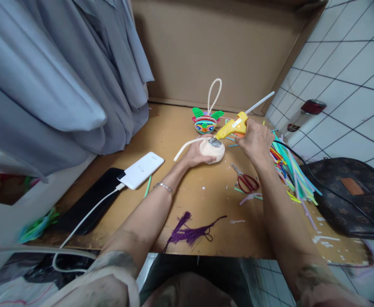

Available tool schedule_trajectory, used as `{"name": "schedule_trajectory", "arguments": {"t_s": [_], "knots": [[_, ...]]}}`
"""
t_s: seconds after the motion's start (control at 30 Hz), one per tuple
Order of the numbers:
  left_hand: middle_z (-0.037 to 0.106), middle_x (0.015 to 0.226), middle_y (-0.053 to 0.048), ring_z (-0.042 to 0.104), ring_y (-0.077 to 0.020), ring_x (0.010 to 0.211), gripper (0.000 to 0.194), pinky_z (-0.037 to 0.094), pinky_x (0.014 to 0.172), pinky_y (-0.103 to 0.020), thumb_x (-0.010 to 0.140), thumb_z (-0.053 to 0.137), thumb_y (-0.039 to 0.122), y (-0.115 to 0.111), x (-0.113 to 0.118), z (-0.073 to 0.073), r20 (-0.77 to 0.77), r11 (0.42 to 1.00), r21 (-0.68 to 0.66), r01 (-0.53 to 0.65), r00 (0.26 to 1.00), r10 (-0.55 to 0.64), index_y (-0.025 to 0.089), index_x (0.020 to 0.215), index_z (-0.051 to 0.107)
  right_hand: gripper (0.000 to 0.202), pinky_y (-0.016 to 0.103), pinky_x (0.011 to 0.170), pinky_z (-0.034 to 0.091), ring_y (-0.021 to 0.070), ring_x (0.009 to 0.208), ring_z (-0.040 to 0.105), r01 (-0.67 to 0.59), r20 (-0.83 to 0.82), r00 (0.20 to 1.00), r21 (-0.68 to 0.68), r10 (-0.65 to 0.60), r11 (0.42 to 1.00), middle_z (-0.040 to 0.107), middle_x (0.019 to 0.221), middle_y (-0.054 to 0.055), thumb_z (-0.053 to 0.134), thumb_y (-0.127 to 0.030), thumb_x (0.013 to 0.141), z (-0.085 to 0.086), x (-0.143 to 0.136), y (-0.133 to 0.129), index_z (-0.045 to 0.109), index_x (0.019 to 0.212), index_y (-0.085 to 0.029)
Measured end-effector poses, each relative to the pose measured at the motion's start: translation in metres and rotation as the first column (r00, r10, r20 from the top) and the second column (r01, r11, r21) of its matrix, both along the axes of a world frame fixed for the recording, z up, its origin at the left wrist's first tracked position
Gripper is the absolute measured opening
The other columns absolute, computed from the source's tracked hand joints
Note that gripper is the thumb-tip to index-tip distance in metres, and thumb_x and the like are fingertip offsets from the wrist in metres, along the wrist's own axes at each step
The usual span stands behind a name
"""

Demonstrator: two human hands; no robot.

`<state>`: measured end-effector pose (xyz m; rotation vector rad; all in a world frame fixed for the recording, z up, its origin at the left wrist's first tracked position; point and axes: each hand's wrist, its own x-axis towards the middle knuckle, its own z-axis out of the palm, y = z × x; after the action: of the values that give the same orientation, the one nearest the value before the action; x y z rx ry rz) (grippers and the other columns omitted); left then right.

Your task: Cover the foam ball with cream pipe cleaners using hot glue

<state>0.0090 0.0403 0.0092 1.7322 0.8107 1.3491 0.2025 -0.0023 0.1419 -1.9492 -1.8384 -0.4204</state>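
Note:
My left hand (196, 154) is wrapped round a cream-coloured ball (215, 154) that has a greyish opening on top. A pale pipe cleaner (187, 146) sticks out to the left over that hand. In my right hand (255, 138) is a yellow glue gun (233, 127), a clear glue stick (260, 103) poking out of its back. The gun's nozzle meets the top of the ball at the opening. Just behind stands a colourful lion-head ornament (205, 123) with green ears and a white loop (214, 94).
Red-handled scissors (248, 182) lie right of centre. Purple tassels (190, 232) rest near the front edge. Coloured pipe cleaners (294, 166) and a brown patterned bag (350, 196) are at the right. A white power bank (144, 170) with a cable and a black phone (94, 200) lie left, by a grey curtain (78, 76).

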Motion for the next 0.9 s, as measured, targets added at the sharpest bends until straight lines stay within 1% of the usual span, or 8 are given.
{"name": "schedule_trajectory", "arguments": {"t_s": [0.17,0.33,0.5,0.7,0.9], "knots": [[0.061,0.149,-0.015,0.060,-0.0359,0.138,0.079,0.048,0.122,-0.054,0.052,0.095,0.039,-0.002,-0.001,0.003,-0.016,1.000,0.016,0.003,1.000,-0.003,0.017,0.124,0.071,0.034,0.039,0.075,0.045,0.0341,0.094,0.065,-0.018,-0.010,1.000,0.016,0.018,1.000,0.074,0.096,0.015,0.065,-0.029,0.079,-0.007,-0.001,0.004,0.071,0.112,-0.020],[0.059,0.150,-0.016,0.060,-0.0364,0.139,0.084,0.048,0.122,-0.054,0.051,0.095,0.040,0.000,-0.001,0.001,-0.017,1.000,0.020,0.000,1.000,0.001,0.016,0.127,0.069,0.035,0.038,0.074,0.046,0.0335,0.093,0.066,0.000,-0.019,1.000,-0.003,0.000,1.000,0.074,0.097,0.015,0.063,-0.028,0.079,-0.009,-0.003,0.005,0.072,0.111,-0.020],[0.059,0.151,-0.015,0.059,-0.0368,0.140,0.086,0.047,0.123,-0.054,0.050,0.095,0.040,0.001,0.000,0.001,-0.013,1.000,0.005,-0.004,1.000,0.004,0.017,0.129,0.068,0.032,0.037,0.073,0.045,0.0325,0.091,0.066,-0.004,-0.047,0.999,0.032,0.005,0.999,0.074,0.094,0.013,0.063,-0.031,0.081,-0.010,-0.005,0.004,0.071,0.110,-0.021],[0.059,0.152,-0.016,0.059,-0.0361,0.140,0.085,0.046,0.124,-0.053,0.050,0.096,0.039,0.000,0.000,0.001,0.007,1.000,-0.012,0.004,1.000,-0.004,0.017,0.128,0.069,0.031,0.038,0.074,0.044,0.0329,0.092,0.067,0.000,-0.036,0.999,-0.001,0.000,1.000,0.075,0.099,0.015,0.065,-0.027,0.081,-0.004,-0.003,0.001,0.072,0.110,-0.020],[0.059,0.152,-0.015,0.059,-0.0358,0.139,0.086,0.046,0.123,-0.052,0.052,0.095,0.039,0.002,0.000,-0.002,0.003,1.000,0.000,0.020,1.000,-0.020,0.017,0.130,0.068,0.031,0.036,0.074,0.043,0.0322,0.093,0.067,0.016,0.001,1.000,-0.025,-0.016,1.000,0.075,0.099,0.015,0.067,-0.030,0.084,0.002,-0.002,-0.002,0.073,0.113,-0.019]]}}
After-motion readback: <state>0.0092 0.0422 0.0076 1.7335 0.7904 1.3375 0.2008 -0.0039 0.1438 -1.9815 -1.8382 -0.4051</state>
